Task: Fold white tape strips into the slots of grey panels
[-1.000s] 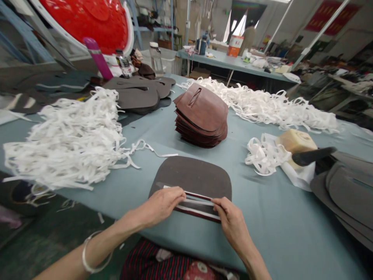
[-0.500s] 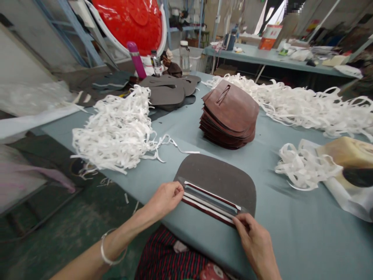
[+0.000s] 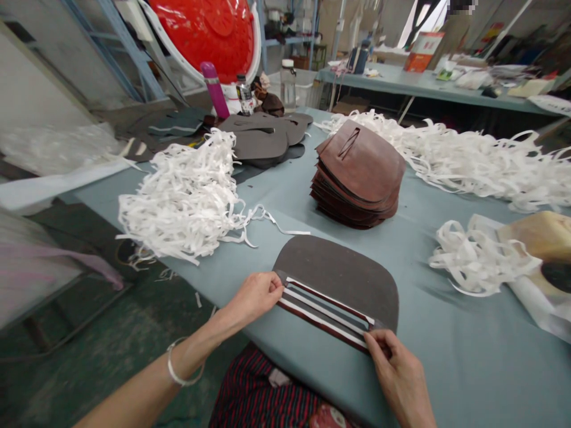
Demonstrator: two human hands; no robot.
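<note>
Centrally, a dark panel (image 3: 343,270) lies flat on the desk (image 3: 455,351), close to its near edge and directly before the seated person, a position that presumably lets both arms work at an easy bend. A long slot runs through the panel near the person's side, and the desk's blue-green surface shows through it. White bands (image 3: 321,321) run alongside the slot, next to a reddish-brown border.

The two hands are apart, one at each end of the slot. The left hand (image 3: 254,296) pinches the panel's left end between thumb and fingers; the right hand (image 3: 398,364) pinches the right end, nearer the corner. Such opposed holds probably keep the slotted part straight and flat. Whether the fingertips also grip the ends of the bands cannot be told.

Beyond the panel stands a stack of brown pieces (image 3: 363,163), each apparently laid the same way up so that the pile stays orderly; the topmost bears a slit. To the left, a loose heap of white strips (image 3: 182,202) sits on the left hand's side, probably for convenient reach. A smaller tangle of white strips (image 3: 479,257) lies to the right, beside a yellowish block (image 3: 537,232).
</note>
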